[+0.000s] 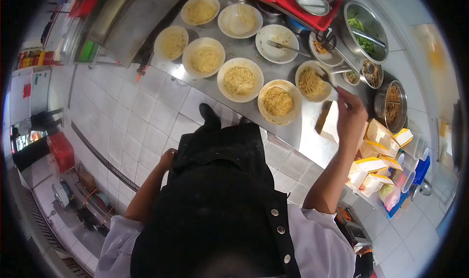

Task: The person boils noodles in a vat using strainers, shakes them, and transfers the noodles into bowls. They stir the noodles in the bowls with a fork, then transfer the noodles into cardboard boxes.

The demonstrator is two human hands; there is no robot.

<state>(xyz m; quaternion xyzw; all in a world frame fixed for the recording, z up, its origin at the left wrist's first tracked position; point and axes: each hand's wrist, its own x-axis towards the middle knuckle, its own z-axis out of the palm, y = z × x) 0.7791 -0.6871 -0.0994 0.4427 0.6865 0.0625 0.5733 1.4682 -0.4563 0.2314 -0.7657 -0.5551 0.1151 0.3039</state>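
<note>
- Right hand (351, 115) is up over the counter (308, 131), fingers closed around a thin spoon (326, 79) that dips into a bowl of noodles (312, 81).
- Left hand (167, 158) rests at the black apron (220, 180); open or closed, I cannot tell.
- More noodle bowls (239, 79) sit in rows on the counter.
- Metal pots (391, 102) stand just beside that bowl.
</note>
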